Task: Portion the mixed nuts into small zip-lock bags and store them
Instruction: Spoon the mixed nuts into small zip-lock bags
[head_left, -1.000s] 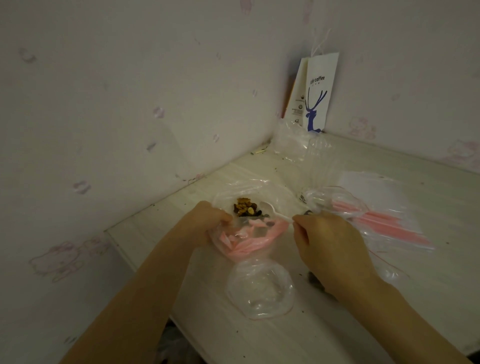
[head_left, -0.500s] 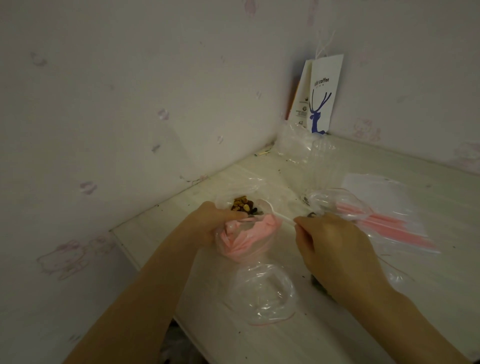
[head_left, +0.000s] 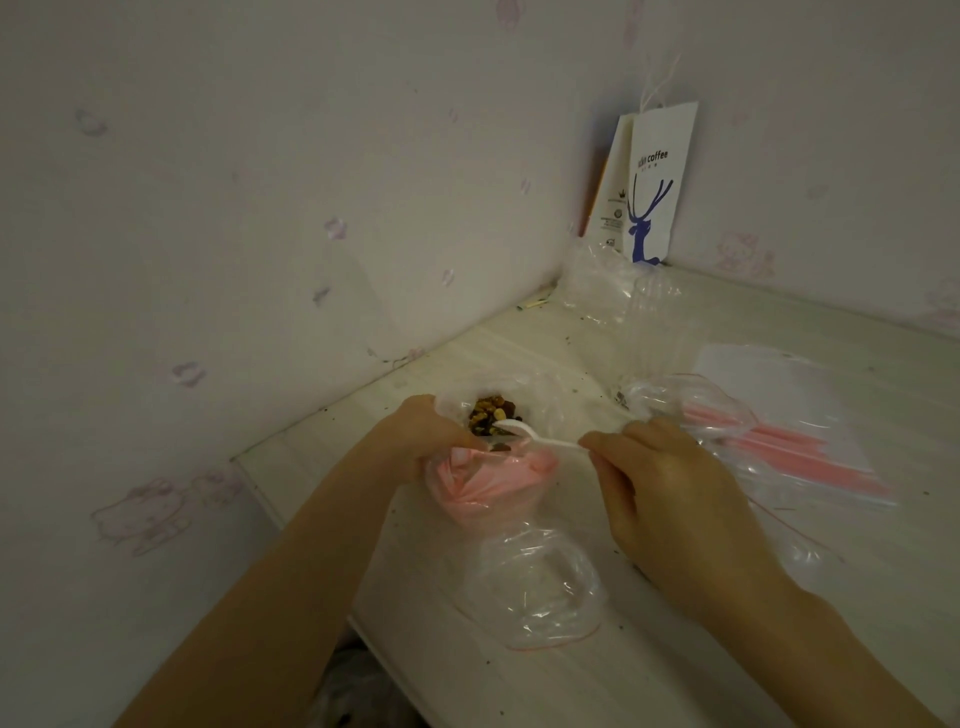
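1. Over the mixed nuts (head_left: 488, 410) near the wall (head_left: 260, 260), the spoon (head_left: 535, 437) lies almost level, bowl pointing left.
2. Right hand (head_left: 670, 493), knuckles up, pinches its handle end.
3. Left hand (head_left: 415, 436) grips the zip-lock bag (head_left: 493, 486) by its bunched pink mouth.

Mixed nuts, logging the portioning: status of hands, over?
Left hand grips pink-topped zip-lock bag. Right hand pinches white plastic spoon, bowl at mixed nuts. Nothing blocks the spoon.

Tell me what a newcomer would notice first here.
Dark mixed nuts at the centre, the right hand pinching a white spoon at their near edge. Beside them the left hand grips a pink-topped bag. A paper bag with a blue deer stands in the far corner.
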